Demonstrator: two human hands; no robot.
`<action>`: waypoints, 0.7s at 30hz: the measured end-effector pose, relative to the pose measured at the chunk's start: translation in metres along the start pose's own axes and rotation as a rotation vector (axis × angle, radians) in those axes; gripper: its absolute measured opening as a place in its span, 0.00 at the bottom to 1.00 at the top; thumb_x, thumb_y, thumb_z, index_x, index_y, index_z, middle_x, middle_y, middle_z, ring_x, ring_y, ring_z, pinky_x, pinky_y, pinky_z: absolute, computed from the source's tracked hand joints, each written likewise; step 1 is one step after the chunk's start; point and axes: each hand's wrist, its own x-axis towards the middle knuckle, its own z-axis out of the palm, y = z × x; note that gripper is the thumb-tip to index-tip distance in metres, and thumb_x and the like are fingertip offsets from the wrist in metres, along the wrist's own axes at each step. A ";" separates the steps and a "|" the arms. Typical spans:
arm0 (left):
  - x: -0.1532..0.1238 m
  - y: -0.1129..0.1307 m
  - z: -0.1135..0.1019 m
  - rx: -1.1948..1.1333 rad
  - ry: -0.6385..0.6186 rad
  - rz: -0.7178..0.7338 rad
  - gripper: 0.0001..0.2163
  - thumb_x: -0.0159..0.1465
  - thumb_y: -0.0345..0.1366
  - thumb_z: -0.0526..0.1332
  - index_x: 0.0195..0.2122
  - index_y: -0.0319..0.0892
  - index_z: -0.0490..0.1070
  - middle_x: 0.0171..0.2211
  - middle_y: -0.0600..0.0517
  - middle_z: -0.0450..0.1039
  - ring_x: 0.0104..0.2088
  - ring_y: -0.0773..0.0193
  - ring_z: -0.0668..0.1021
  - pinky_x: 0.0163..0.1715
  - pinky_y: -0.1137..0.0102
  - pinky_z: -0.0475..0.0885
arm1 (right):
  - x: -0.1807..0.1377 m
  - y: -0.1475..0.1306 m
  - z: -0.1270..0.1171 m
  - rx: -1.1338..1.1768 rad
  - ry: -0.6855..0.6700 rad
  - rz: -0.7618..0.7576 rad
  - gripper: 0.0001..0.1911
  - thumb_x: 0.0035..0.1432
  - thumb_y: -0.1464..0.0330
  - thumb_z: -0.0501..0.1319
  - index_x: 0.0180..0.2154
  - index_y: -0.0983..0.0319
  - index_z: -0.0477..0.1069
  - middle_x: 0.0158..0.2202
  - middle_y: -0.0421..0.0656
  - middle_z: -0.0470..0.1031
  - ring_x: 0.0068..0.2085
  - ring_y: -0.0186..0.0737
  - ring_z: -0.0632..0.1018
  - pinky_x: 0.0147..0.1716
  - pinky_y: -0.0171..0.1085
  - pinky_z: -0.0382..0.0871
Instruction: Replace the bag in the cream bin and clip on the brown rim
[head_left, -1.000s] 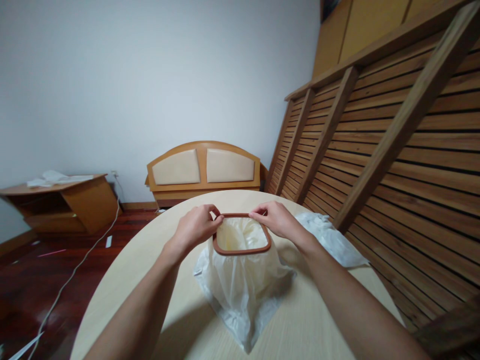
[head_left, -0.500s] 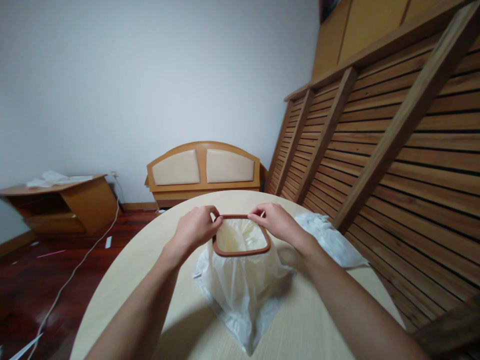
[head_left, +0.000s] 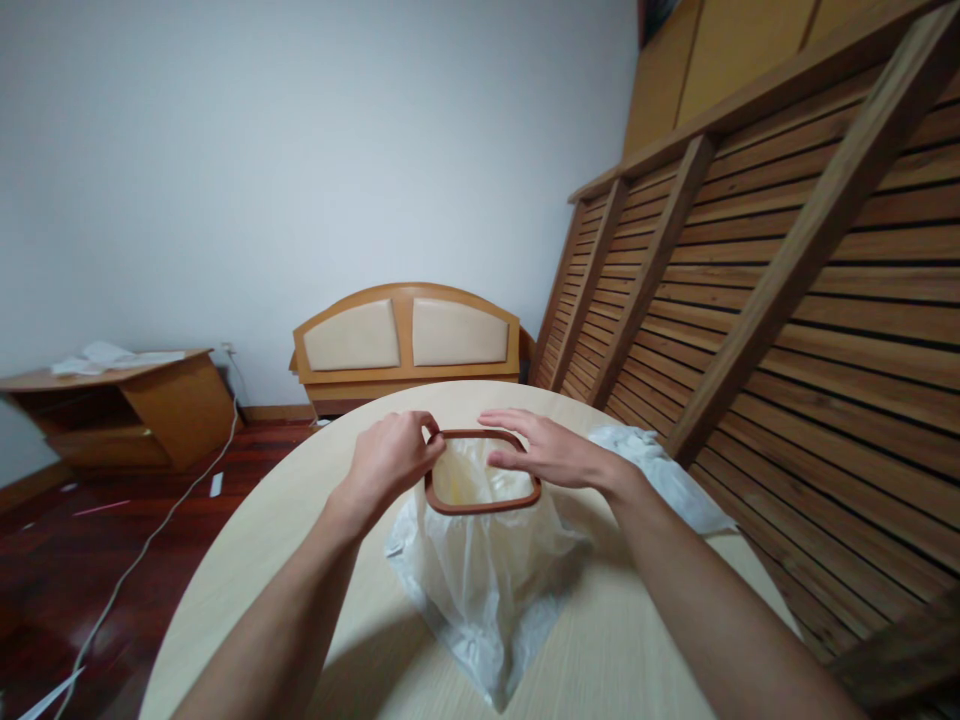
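A small bin with a brown rounded-square rim ring (head_left: 484, 508) stands on the round table. A translucent white plastic bag (head_left: 487, 580) lines it and hangs down over its outside, one corner spread on the tabletop towards me. My left hand (head_left: 394, 450) pinches the ring at its far left corner. Over the far right part of the ring is my right hand (head_left: 551, 450), its fingers stretched out and the thumb apart above the opening. Nothing is held in that hand. The bag covers the bin's walls.
The pale round table (head_left: 255, 560) fills the foreground. Crumpled white plastic bags (head_left: 660, 480) lie at its right edge, near a leaning slatted wooden frame (head_left: 750, 350). Behind stands a padded headboard (head_left: 405, 335). A wooden desk (head_left: 180, 400) and a cable (head_left: 161, 520) are at left.
My right hand has let go of the ring's far edge and opened, its thumb now over the opening. The left hand keeps its pinch in the same place.
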 end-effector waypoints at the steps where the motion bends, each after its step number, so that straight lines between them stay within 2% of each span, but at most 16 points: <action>1: 0.000 0.000 0.000 0.001 0.000 -0.001 0.12 0.62 0.43 0.57 0.40 0.48 0.79 0.35 0.47 0.81 0.37 0.53 0.81 0.32 0.68 0.69 | -0.001 0.000 0.000 0.029 -0.055 0.006 0.42 0.56 0.46 0.64 0.64 0.64 0.64 0.67 0.53 0.62 0.67 0.53 0.63 0.67 0.51 0.53; 4: -0.001 0.001 -0.002 0.000 -0.002 -0.008 0.12 0.62 0.44 0.58 0.40 0.48 0.79 0.34 0.47 0.81 0.37 0.53 0.81 0.32 0.68 0.69 | -0.003 0.001 0.001 0.079 -0.154 0.031 0.56 0.45 0.43 0.70 0.68 0.63 0.56 0.70 0.55 0.54 0.69 0.56 0.58 0.68 0.53 0.48; 7: -0.001 0.001 -0.002 -0.003 0.000 -0.009 0.12 0.62 0.44 0.58 0.40 0.49 0.80 0.34 0.47 0.81 0.37 0.54 0.81 0.32 0.69 0.69 | -0.003 0.002 0.003 0.088 -0.183 0.057 0.62 0.41 0.44 0.72 0.69 0.65 0.52 0.71 0.56 0.51 0.70 0.57 0.56 0.69 0.53 0.47; 13: -0.001 0.000 -0.001 0.001 0.003 -0.003 0.13 0.63 0.44 0.57 0.40 0.49 0.79 0.34 0.47 0.81 0.36 0.55 0.81 0.30 0.70 0.67 | -0.002 0.002 0.005 0.064 -0.209 0.070 0.65 0.40 0.45 0.73 0.69 0.70 0.51 0.71 0.58 0.49 0.71 0.57 0.53 0.70 0.50 0.44; 21: -0.002 0.000 -0.001 0.009 -0.026 -0.010 0.14 0.64 0.46 0.56 0.41 0.48 0.79 0.34 0.46 0.81 0.36 0.54 0.81 0.31 0.69 0.68 | -0.002 0.006 0.005 0.068 -0.202 0.043 0.62 0.40 0.43 0.72 0.69 0.64 0.53 0.71 0.56 0.49 0.71 0.57 0.53 0.69 0.53 0.45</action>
